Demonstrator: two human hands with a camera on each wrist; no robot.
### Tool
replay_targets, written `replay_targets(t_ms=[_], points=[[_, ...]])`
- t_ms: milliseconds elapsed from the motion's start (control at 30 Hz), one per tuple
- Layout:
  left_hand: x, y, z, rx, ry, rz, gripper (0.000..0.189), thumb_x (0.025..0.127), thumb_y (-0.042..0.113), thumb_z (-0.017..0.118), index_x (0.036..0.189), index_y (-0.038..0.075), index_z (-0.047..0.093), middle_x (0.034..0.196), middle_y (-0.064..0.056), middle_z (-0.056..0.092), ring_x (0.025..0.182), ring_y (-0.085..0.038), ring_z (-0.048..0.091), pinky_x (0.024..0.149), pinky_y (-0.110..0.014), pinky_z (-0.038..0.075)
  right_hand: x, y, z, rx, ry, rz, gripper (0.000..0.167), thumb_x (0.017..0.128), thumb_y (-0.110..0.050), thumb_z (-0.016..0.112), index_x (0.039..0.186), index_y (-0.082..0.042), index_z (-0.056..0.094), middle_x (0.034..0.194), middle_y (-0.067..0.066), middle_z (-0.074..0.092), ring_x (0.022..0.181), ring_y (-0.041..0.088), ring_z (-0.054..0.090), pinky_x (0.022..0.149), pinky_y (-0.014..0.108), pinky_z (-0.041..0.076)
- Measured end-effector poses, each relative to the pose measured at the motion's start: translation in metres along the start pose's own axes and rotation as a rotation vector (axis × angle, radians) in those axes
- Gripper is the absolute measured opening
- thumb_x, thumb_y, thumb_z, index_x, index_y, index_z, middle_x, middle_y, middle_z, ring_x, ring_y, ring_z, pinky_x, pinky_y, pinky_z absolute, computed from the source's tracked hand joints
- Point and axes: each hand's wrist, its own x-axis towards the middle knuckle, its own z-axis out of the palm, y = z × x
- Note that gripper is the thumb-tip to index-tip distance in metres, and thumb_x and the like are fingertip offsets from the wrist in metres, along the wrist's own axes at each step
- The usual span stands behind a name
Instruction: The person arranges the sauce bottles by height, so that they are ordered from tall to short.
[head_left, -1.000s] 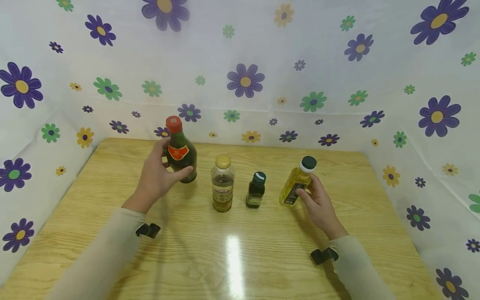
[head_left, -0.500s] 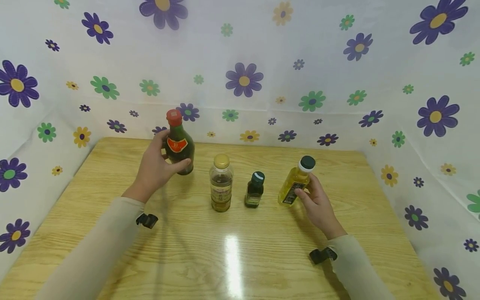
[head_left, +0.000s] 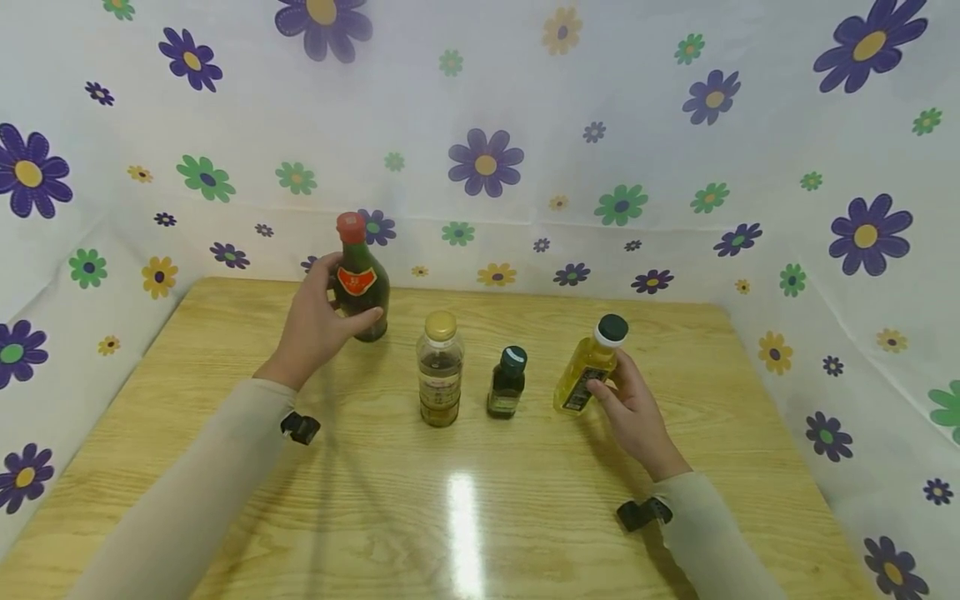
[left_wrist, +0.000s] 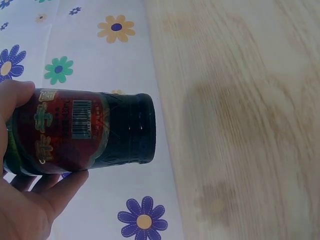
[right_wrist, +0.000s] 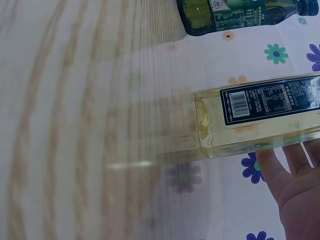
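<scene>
My left hand holds a dark green glass bottle with a red cap and red neck label, fingers behind it and thumb across its front. In the left wrist view, the bottle's base is above the tabletop, apart from its reflection. My right hand grips a clear bottle of yellow oil with a dark green cap; it leans to the right. Whether its base touches the table cannot be told. Between the hands stand a gold-capped bottle of brownish liquid and a small dark green bottle.
A wooden table with a bright light streak lies under everything. White cloth with printed flowers hangs behind and along both sides. The right wrist view shows the small green bottle near the top edge.
My left hand has moved up and toward the back with the red-capped bottle, mostly in the first half second. My right hand and the oil bottle stay nearly still.
</scene>
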Motion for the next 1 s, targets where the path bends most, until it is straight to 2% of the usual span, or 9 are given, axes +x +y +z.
replay_targets(t_ms=[233, 367, 533, 833, 1000], points=[[0.004, -0.007, -0.001, -0.02, 0.005, -0.013, 0.089, 0.083, 0.014, 0.088, 0.153, 0.003, 0.036, 0.146, -0.019, 0.049, 0.136, -0.037, 0.05, 0.108, -0.061, 0.045, -0.001, 0.002, 0.003, 0.007, 0.003, 0.0, 0.055, 0.107, -0.004, 0.052, 0.159, -0.011, 0.035, 0.15, 0.0, 0.047, 0.136, -0.002, 0.045, 0.106, 0.012, 0.041], [0.005, -0.012, 0.0, -0.032, 0.004, -0.021, 0.089, 0.083, 0.015, 0.088, 0.154, 0.003, 0.035, 0.147, -0.02, 0.049, 0.137, -0.038, 0.049, 0.11, -0.062, 0.044, -0.001, 0.001, 0.002, -0.006, 0.004, -0.003, 0.056, 0.108, -0.005, 0.052, 0.16, -0.012, 0.034, 0.15, 0.003, 0.047, 0.136, -0.003, 0.045, 0.106, 0.012, 0.04], [0.008, -0.019, 0.002, -0.036, 0.003, -0.024, 0.089, 0.084, 0.015, 0.087, 0.154, 0.003, 0.034, 0.148, -0.019, 0.048, 0.137, -0.037, 0.049, 0.111, -0.061, 0.043, -0.001, 0.001, 0.001, -0.017, 0.003, -0.004, 0.056, 0.108, -0.005, 0.052, 0.16, -0.012, 0.034, 0.151, 0.004, 0.046, 0.136, -0.004, 0.044, 0.107, 0.011, 0.04], [0.015, -0.029, 0.009, -0.043, -0.005, -0.011, 0.089, 0.084, 0.019, 0.088, 0.155, 0.005, 0.035, 0.148, -0.017, 0.047, 0.136, -0.035, 0.048, 0.11, -0.061, 0.044, -0.001, 0.002, 0.001, -0.002, 0.003, -0.025, 0.057, 0.107, -0.001, 0.052, 0.16, -0.009, 0.034, 0.147, -0.007, 0.047, 0.135, -0.002, 0.046, 0.106, 0.012, 0.042], [0.018, -0.033, 0.013, -0.058, -0.004, -0.016, 0.089, 0.084, 0.021, 0.088, 0.155, 0.005, 0.035, 0.148, -0.016, 0.047, 0.137, -0.035, 0.048, 0.111, -0.06, 0.044, 0.0, 0.001, 0.001, -0.009, 0.001, -0.023, 0.057, 0.107, -0.002, 0.052, 0.16, -0.01, 0.033, 0.149, -0.004, 0.046, 0.136, -0.003, 0.044, 0.106, 0.012, 0.041]])
